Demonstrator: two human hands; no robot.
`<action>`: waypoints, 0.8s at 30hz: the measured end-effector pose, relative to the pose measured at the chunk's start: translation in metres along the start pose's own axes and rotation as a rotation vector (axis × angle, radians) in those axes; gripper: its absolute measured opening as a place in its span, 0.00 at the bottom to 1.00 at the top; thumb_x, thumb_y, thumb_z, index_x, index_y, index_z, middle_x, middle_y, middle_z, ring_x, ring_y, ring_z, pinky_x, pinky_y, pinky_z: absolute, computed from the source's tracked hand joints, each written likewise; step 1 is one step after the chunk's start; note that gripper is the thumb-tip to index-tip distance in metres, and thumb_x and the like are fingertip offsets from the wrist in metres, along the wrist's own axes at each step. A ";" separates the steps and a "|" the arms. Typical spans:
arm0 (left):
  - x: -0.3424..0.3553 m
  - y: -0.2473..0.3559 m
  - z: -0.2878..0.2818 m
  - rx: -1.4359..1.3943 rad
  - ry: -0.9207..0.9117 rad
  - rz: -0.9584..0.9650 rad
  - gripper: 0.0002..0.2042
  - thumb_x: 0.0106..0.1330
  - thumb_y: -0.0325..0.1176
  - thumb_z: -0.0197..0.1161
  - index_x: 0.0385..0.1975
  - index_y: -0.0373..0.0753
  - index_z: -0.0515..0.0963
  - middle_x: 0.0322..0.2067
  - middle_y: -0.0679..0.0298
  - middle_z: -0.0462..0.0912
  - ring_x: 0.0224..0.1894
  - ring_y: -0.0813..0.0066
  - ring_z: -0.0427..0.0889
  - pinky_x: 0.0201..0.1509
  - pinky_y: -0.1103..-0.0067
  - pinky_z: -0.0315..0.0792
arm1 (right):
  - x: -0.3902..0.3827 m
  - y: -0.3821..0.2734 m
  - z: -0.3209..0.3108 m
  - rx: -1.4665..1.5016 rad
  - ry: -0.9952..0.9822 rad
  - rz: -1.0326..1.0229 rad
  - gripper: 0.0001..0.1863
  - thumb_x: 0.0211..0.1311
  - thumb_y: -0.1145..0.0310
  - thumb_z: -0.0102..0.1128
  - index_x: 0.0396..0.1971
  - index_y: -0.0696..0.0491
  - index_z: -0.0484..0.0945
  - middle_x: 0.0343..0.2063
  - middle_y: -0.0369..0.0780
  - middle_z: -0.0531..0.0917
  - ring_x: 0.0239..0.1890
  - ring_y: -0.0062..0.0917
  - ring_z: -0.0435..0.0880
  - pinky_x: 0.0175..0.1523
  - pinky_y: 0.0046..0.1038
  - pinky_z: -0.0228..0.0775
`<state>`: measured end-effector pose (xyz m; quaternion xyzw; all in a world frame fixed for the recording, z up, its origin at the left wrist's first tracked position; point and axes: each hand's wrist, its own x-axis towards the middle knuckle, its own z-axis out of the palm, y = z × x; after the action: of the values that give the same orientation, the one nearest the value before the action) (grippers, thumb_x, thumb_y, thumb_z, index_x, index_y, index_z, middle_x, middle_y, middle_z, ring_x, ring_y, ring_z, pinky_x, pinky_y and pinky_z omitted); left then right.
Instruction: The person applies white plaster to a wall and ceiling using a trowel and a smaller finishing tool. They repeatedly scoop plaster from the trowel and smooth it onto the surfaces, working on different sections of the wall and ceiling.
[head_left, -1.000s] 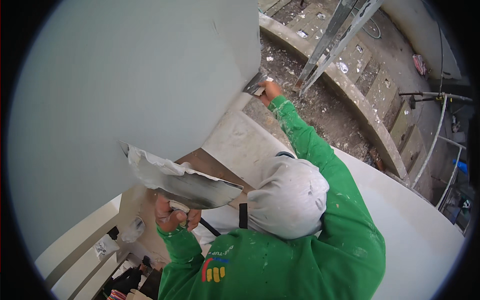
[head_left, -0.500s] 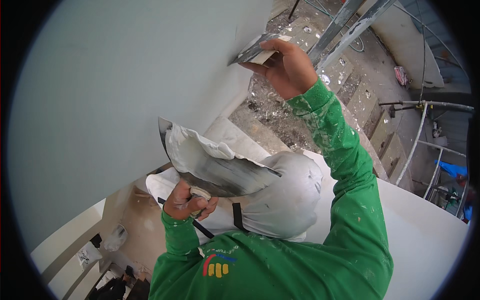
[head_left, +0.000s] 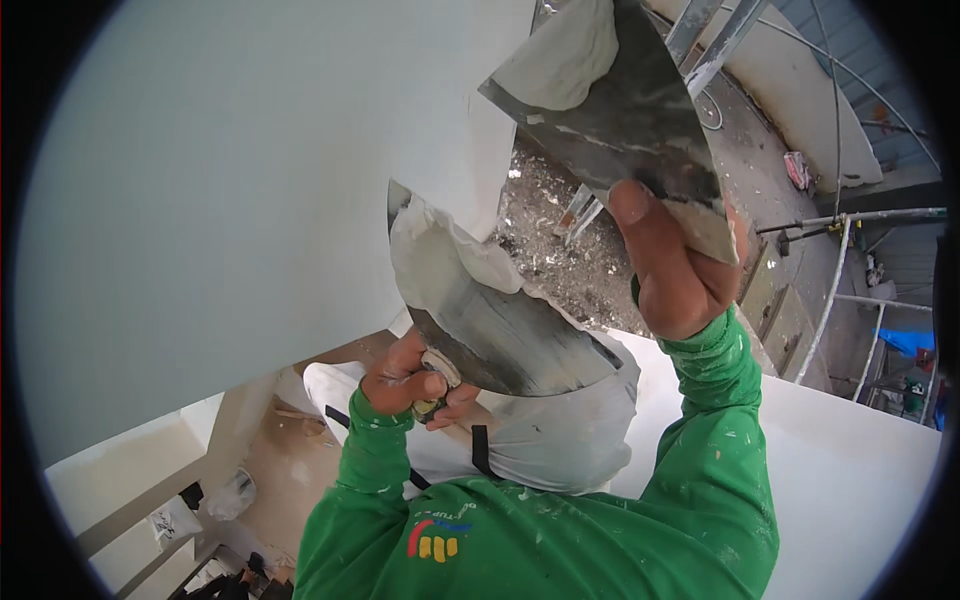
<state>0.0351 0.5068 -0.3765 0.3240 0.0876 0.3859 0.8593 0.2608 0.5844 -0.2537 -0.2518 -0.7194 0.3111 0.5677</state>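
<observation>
My left hand [head_left: 395, 378] is closed round the handle of a plastering trowel [head_left: 520, 345], low in front of my green-sleeved body. A thick ridge of white putty [head_left: 435, 240] lies along the trowel's upper left part; the rest of its dark steel is smeared thin. Higher and to the right, my right hand [head_left: 680, 270] grips a wide steel putty blade [head_left: 640, 125] by its pale lower edge, thumb on the near face. White putty [head_left: 565, 55] coats that blade's upper left corner. The blade is apart from the trowel and overlaps the wall's edge in view.
A large smooth pale wall [head_left: 240, 210] fills the left. Right of it, debris-strewn ground [head_left: 555, 235] lies far below. Metal scaffold tubes [head_left: 830, 290] stand at the right, near a blue sheet [head_left: 908, 342]. A white curved surface [head_left: 830, 450] is at lower right.
My right hand has drawn the putty blade back from the wall, down and right, and turned it; putty now shows on its face. The trowel in my left hand has shifted slightly right.
</observation>
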 end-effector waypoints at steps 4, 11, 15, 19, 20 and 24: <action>0.020 0.006 -0.006 -0.152 -0.055 -0.084 0.25 0.67 0.31 0.49 0.62 0.40 0.52 0.22 0.59 0.64 0.16 0.79 0.62 0.11 0.86 0.58 | -0.037 0.023 -0.010 -0.238 -0.302 -0.273 0.26 0.51 0.79 0.55 0.54 0.58 0.68 0.54 0.50 0.69 0.54 0.40 0.71 0.59 0.35 0.61; -0.003 0.020 -0.020 0.334 0.112 -0.135 0.26 0.65 0.32 0.56 0.60 0.37 0.55 0.28 0.56 0.73 0.17 0.78 0.67 0.16 0.84 0.64 | -0.051 0.085 -0.086 -0.864 -0.626 -0.116 0.31 0.47 0.84 0.51 0.55 0.49 0.70 0.54 0.40 0.69 0.57 0.38 0.68 0.63 0.40 0.59; -0.040 0.013 -0.012 0.503 0.312 -0.021 0.28 0.60 0.33 0.62 0.58 0.34 0.58 0.28 0.53 0.76 0.18 0.76 0.70 0.19 0.81 0.66 | -0.121 0.212 -0.081 -0.243 -0.138 0.525 0.25 0.53 0.84 0.47 0.54 0.55 0.69 0.46 0.43 0.74 0.47 0.34 0.75 0.55 0.31 0.67; -0.066 -0.003 0.000 0.437 0.527 0.089 0.30 0.58 0.33 0.64 0.57 0.32 0.58 0.24 0.54 0.74 0.18 0.74 0.71 0.18 0.80 0.66 | -0.195 0.336 -0.013 0.651 0.473 1.286 0.14 0.54 0.80 0.47 0.43 0.61 0.69 0.37 0.43 0.77 0.38 0.32 0.79 0.46 0.37 0.73; -0.070 -0.005 0.002 0.426 0.544 0.094 0.29 0.58 0.33 0.63 0.57 0.32 0.58 0.23 0.54 0.73 0.18 0.74 0.70 0.18 0.80 0.67 | -0.204 0.355 0.003 0.768 0.642 1.355 0.12 0.54 0.80 0.48 0.41 0.61 0.68 0.36 0.43 0.76 0.39 0.33 0.79 0.46 0.40 0.74; -0.078 -0.010 0.006 0.386 0.591 0.099 0.29 0.59 0.33 0.62 0.58 0.33 0.56 0.23 0.54 0.72 0.18 0.73 0.70 0.17 0.80 0.67 | -0.197 0.383 0.037 0.792 0.665 1.382 0.12 0.54 0.80 0.46 0.40 0.61 0.69 0.36 0.44 0.76 0.40 0.37 0.78 0.48 0.46 0.74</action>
<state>-0.0100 0.4424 -0.3862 0.3587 0.3881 0.4804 0.6999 0.2731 0.6975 -0.6713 -0.4947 -0.0398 0.7245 0.4782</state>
